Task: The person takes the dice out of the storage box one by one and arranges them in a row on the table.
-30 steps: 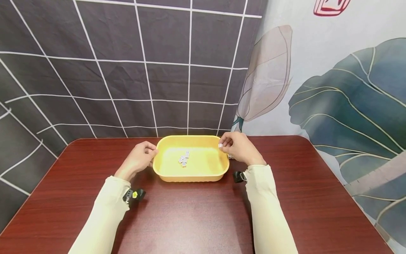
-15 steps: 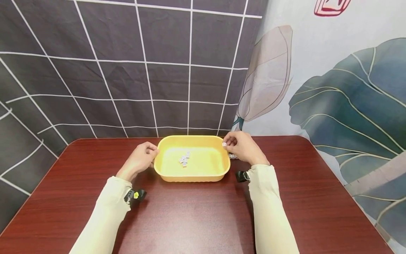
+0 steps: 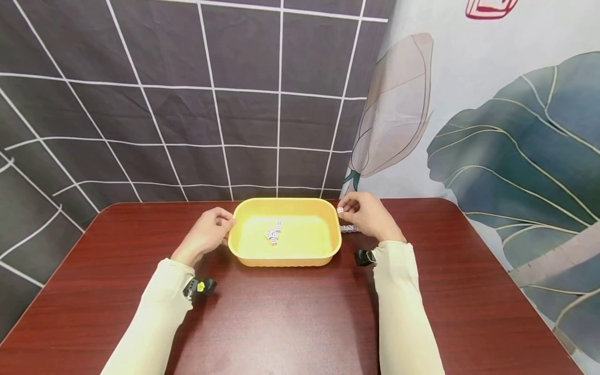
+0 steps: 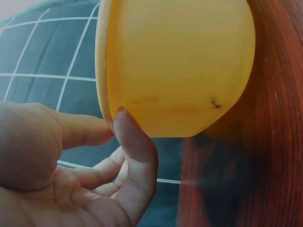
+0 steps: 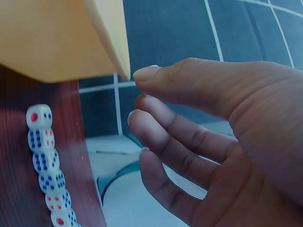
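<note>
A yellow plastic tub stands near the back of the table. My left hand pinches its left rim, thumb and forefinger on either side of the wall in the left wrist view. Several white dice lie in a small cluster on the tub's floor. My right hand is just beyond the right rim, a single die pinched at its fingertips. In the right wrist view that die is hidden behind the thumb. Below this hand, a row of dice with red and blue pips lies on the table beside the tub.
The dark red wooden table ends at a back edge close behind the tub. A dark cloth with white grid lines hangs behind it. A leaf-patterned curtain hangs at the right.
My right hand has moved right with the die, from over the tub's right rim to just outside it. More of the dice row shows. My left hand keeps its grip on the rim.
</note>
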A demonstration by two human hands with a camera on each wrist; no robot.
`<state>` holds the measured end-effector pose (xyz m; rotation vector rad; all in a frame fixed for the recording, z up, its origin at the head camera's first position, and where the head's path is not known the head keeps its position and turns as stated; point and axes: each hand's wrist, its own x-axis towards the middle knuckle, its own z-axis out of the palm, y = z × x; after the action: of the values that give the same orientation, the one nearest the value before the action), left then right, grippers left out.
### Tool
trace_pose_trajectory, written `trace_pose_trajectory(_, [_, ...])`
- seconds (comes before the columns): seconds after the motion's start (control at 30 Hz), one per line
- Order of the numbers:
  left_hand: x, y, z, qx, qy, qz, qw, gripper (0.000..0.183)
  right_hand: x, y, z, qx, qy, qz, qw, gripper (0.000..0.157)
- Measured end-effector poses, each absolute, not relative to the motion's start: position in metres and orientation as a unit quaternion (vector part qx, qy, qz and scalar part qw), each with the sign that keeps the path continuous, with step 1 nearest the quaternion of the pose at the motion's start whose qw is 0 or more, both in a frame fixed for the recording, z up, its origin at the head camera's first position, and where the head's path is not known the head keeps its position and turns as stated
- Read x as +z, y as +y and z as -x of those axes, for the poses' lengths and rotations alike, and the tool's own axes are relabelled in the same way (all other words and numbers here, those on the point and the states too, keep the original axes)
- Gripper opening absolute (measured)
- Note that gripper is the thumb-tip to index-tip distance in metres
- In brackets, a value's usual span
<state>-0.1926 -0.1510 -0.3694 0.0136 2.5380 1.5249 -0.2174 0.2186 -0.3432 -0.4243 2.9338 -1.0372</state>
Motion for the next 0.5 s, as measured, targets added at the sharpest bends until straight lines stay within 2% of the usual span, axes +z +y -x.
trace_pose_trajectory(0.5, [-0.370,-0.152,0.194,0.519,0.850,-0.006,0.087,0.025,-0.350,0.258,0.214,-0.317,0.944,0.086,-0.019,0.011])
